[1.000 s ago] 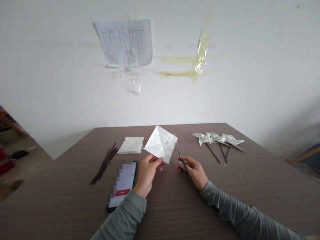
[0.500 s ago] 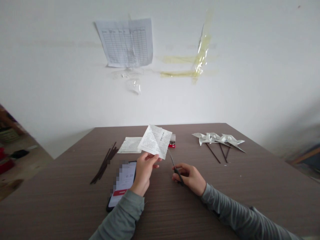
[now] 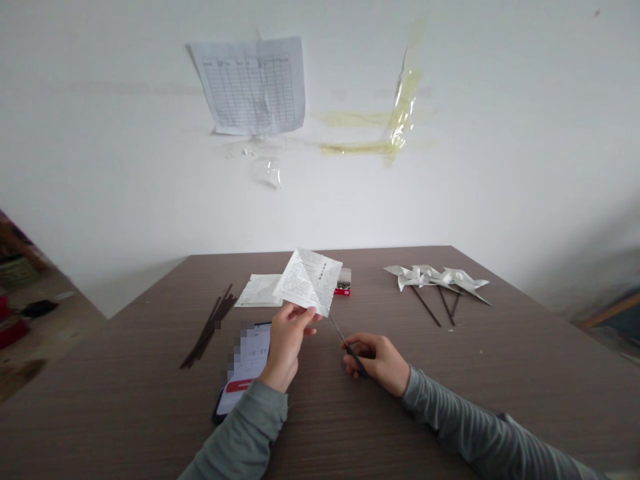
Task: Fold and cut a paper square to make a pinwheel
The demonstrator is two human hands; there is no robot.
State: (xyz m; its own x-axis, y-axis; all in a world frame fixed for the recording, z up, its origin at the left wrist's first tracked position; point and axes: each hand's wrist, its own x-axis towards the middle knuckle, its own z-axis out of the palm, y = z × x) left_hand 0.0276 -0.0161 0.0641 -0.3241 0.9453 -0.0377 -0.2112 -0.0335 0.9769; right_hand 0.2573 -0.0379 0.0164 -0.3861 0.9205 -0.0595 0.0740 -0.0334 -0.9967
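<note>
One sheet [image 3: 309, 281] partly hides a box [image 3: 345, 283].

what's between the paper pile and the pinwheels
Head view: the paper in the left hand and, partly hidden behind that paper, a small red-edged box.

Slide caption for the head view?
Left hand holds a creased white printed paper square; right hand holds black-handled metal scissors.

Paper square [image 3: 306, 281] in left hand [image 3: 286, 343] is white with dark print; scissors [image 3: 357, 361] in right hand [image 3: 383, 360], black-handled; tabletop [image 3: 340, 427] beneath, streaked brown.
</note>
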